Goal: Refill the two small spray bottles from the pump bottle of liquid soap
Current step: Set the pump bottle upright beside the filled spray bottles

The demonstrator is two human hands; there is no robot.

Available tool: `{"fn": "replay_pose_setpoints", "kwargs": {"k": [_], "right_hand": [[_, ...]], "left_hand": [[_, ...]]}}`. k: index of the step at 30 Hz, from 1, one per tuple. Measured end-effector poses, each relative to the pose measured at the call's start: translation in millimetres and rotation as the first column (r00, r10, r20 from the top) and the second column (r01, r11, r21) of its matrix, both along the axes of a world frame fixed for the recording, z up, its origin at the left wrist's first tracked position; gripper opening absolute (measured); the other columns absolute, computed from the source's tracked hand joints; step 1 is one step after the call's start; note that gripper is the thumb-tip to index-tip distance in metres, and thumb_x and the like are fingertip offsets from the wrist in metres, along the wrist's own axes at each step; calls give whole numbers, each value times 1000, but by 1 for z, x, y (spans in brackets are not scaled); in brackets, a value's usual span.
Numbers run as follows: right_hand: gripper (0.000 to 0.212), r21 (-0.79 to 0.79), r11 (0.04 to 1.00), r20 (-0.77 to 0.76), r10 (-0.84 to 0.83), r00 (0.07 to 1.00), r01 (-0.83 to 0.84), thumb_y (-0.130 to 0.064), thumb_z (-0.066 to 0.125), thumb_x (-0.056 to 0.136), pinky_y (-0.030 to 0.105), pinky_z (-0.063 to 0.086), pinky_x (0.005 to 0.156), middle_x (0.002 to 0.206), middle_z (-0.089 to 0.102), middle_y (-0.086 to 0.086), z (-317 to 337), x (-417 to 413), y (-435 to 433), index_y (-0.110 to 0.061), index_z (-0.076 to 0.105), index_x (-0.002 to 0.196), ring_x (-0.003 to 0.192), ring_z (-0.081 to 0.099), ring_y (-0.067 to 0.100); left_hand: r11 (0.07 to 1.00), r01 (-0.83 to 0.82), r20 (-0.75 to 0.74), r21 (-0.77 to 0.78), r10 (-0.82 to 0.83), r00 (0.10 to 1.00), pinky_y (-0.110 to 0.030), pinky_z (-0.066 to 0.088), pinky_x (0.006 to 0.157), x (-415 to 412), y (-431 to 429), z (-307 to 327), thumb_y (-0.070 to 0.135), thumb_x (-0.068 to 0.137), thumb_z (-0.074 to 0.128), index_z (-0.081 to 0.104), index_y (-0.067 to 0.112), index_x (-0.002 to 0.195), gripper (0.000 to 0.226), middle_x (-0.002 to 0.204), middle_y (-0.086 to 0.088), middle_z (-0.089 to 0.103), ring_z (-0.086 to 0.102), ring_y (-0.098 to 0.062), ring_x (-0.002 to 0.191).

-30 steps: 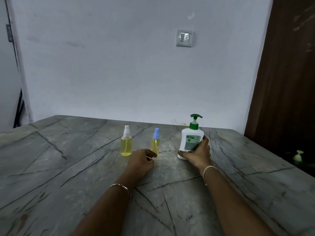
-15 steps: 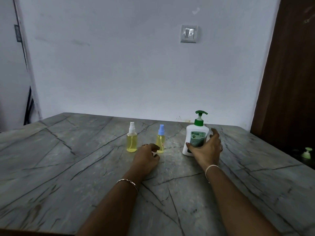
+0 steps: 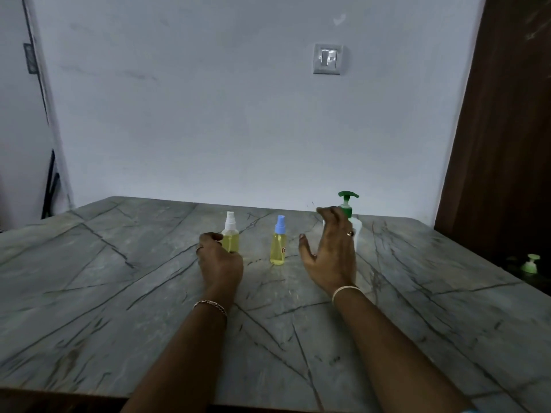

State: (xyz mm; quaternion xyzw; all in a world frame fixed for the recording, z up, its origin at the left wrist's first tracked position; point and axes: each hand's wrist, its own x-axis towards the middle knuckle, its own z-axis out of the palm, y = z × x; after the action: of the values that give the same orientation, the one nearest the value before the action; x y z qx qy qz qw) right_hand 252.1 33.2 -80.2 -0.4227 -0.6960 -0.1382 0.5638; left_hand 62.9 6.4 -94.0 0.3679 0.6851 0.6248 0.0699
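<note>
As only the head view is given, everything below is read from it.

Table: a grey stone-patterned tabletop with dark veins (image 3: pixel 89 278) is seen filling the lower half, set against a pale wall.

White-capped bottle: a small clear spray bottle of yellow liquid with a white nozzle (image 3: pixel 231 231) is stood upright on the tabletop, left of centre.

Blue-capped bottle: a small clear spray bottle of yellow liquid with a blue nozzle (image 3: pixel 278 242) is stood upright just right of the first, apart from it and touched by neither hand.

Pump bottle: a white plastic soap bottle with a green pump head (image 3: pixel 348 201) is stood upright to the right of both sprays; its body is largely hidden behind the right hand.

Left hand: the left hand (image 3: pixel 219 260) is held low at the white-capped bottle, fingers curled inward beside the bottle's lower body; whether the bottle is actually gripped cannot be told. A thin chain bracelet (image 3: pixel 210 305) is worn at the wrist.

Right hand: the right hand (image 3: pixel 331 254) is raised in front of the pump bottle, fingers extended and loosely spread, thumb held apart, nothing grasped. A ring is worn on one finger and a pale bangle (image 3: pixel 346 292) at the wrist.

Surroundings: a grey wall switch plate (image 3: pixel 327 58) is mounted above, a dark brown wooden panel (image 3: pixel 507 129) is seen at the right, and a small green-topped object (image 3: pixel 530 263) sits low beyond the table edge.
</note>
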Motion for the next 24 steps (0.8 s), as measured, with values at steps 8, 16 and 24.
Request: {"fn": "replay_pose_setpoints", "kwargs": {"k": [8,16,24], "right_hand": [[93,-594,789,51,233,971,-158,-28,72,82,41,35,107,151,23,13,-9,-40,15,-11,9,149,132,38,34],[88,-712,668,-100,207,973,-215,-17,75,79,38,41,99,139,42,18,-10,-57,32,-6,17,145,123,49,34],[50,-692,696,-108,162,981,-191,-16,72,78,34,48,80,109,64,12,-14,-58,42,-10,43,117,98,61,31]], "left_hand": [[993,18,153,-117,0,988,-44,47,97,-19,16,-5,-2,69,74,43,8,126,66,128,-19,50,51,-34,114],[925,135,88,-356,-111,990,-45,55,86,-39,31,3,11,61,83,43,5,122,73,119,-20,54,59,-36,104],[886,284,138,-367,-250,958,-42,58,81,-54,35,5,9,58,88,59,7,113,63,104,-13,67,68,-27,89]]}}
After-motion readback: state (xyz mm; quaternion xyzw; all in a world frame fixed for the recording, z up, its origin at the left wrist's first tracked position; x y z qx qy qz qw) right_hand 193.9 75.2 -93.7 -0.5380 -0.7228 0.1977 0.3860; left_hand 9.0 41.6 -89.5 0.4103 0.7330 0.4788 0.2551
